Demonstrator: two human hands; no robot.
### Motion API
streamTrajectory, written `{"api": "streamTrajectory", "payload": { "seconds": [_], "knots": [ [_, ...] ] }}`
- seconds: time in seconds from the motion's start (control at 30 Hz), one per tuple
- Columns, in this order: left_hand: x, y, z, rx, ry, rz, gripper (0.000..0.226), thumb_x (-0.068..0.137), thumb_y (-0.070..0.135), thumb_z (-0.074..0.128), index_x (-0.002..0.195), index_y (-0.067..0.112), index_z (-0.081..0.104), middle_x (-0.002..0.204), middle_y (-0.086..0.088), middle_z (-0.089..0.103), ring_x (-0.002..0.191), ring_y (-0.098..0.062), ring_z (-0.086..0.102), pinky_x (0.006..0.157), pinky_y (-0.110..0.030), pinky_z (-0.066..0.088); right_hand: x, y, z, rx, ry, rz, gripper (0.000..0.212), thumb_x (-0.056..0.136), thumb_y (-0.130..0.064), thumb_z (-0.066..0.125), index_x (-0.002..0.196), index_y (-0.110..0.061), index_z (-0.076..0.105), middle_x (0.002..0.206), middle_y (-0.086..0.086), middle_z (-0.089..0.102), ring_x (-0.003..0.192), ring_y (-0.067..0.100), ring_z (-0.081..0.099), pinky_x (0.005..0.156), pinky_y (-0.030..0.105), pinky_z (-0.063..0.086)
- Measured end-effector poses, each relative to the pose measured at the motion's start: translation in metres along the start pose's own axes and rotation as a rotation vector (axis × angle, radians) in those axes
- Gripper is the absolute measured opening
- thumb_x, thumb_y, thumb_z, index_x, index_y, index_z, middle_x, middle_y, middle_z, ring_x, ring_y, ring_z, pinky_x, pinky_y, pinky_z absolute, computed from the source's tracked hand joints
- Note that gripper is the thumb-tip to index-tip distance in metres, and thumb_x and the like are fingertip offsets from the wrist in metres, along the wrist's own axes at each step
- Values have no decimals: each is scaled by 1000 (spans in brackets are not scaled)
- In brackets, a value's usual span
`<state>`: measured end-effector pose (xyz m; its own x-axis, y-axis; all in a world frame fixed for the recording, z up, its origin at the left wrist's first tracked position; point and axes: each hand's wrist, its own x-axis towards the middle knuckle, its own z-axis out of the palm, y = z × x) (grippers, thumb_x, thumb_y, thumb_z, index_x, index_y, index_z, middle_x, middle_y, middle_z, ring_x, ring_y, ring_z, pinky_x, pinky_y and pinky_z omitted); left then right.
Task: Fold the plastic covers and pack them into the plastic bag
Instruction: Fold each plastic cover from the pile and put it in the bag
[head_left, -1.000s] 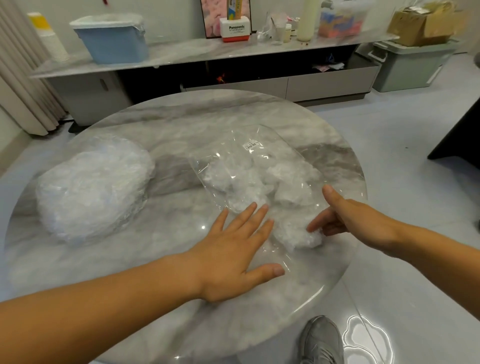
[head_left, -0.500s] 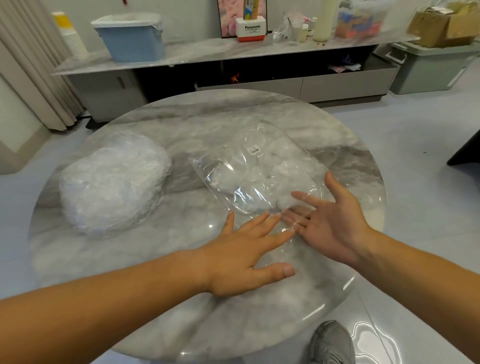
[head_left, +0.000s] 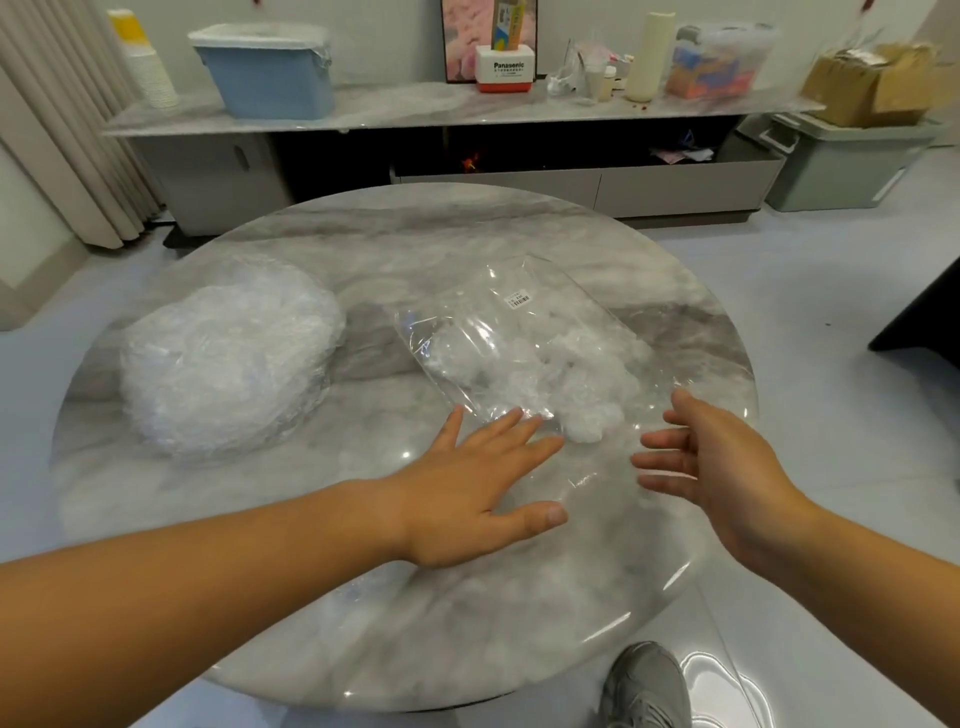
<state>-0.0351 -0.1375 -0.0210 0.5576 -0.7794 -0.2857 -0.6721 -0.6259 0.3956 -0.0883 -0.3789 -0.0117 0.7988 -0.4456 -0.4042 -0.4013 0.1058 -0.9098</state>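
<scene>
Right hand (head_left: 727, 467) drawn back from left hand (head_left: 467, 488) since the earlier frame, fingers (head_left: 665, 439) loosely spread and holding nothing, left fingers straight, flat on near end of plastic bag (head_left: 524, 353) mid-desk (head_left: 363, 244), white covers inside it, heap of plastic covers (head_left: 228, 358) well apart to its left.

table (head_left: 363, 260): glossy grey marble
bag (head_left: 519, 332): clear shiny plastic
covers (head_left: 228, 358): crinkled translucent film

Bare forearms (head_left: 208, 587), grey sneaker (head_left: 647, 686)
</scene>
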Motion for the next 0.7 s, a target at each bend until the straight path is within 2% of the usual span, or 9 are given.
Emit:
{"api": "streamTrajectory", "payload": {
  "seconds": [0.1,0.2,0.27,0.3,0.37,0.43,0.47,0.6,0.7],
  "knots": [
    [-9,-9,-8,-18,39,-66,80,89,76,16,159,42,-3,167,15,-13,148,3,-22,123,-44,-17,-3,-13,13,-98,6,-142,29,103,-35,51,109,-8,60,97,13,66,76,23,68,74,43,57],
    [-25,-27,-18,-26,105,-173,84,87,75,13,161,35,5,169,11,-6,151,0,-15,124,-42,-13,-8,-26,38,-184,-65,-294,26,103,-31,52,100,-8,64,91,11,68,73,20,67,71,40,55],
    [-40,-48,-24,-19,183,-264,80,91,71,15,161,32,13,169,7,-1,153,-3,-10,125,-40,-12,-14,-32,61,-266,-170,-377,26,102,-29,52,96,-9,67,91,6,70,77,17,68,70,36,55],
    [-49,-60,-26,-5,236,-316,76,95,68,16,160,30,18,169,5,2,154,-6,-7,125,-38,-11,-15,-34,74,-324,-235,-408,26,101,-32,53,95,-11,68,91,3,72,80,17,69,72,35,55],
    [-69,-87,-31,40,340,-435,69,99,64,19,157,27,29,169,1,6,155,-11,-5,125,-37,-11,-21,-38,101,-479,-354,-464,36,95,-48,52,92,-17,70,92,-1,72,88,19,69,79,39,56],
    [-89,-114,-35,77,412,-567,69,100,63,18,154,26,36,169,-1,4,155,-14,-7,125,-37,-11,-27,-40,129,-602,-461,-519,57,84,-65,46,93,-13,68,96,8,69,93,28,65,86,50,56],
    [-97,-126,-37,82,433,-630,69,100,63,17,153,25,39,170,-2,3,155,-15,-8,125,-37,-11,-28,-39,143,-638,-504,-537,63,84,-66,44,97,-9,66,99,13,67,96,33,62,88,53,54],
    [-117,-158,-42,15,442,-756,68,102,62,16,154,25,40,170,-4,0,155,-16,-10,125,-41,-10,-27,-31,189,-769,-627,-616,52,102,-46,45,107,3,61,109,21,63,100,33,56,89,39,46],
    [-118,-170,-42,-48,419,-755,67,101,63,16,153,28,41,170,-1,-2,155,-13,-12,124,-41,-10,-26,-28,213,-819,-681,-648,48,104,-43,44,105,1,64,106,17,65,97,27,57,84,29,43]
  ]
}}
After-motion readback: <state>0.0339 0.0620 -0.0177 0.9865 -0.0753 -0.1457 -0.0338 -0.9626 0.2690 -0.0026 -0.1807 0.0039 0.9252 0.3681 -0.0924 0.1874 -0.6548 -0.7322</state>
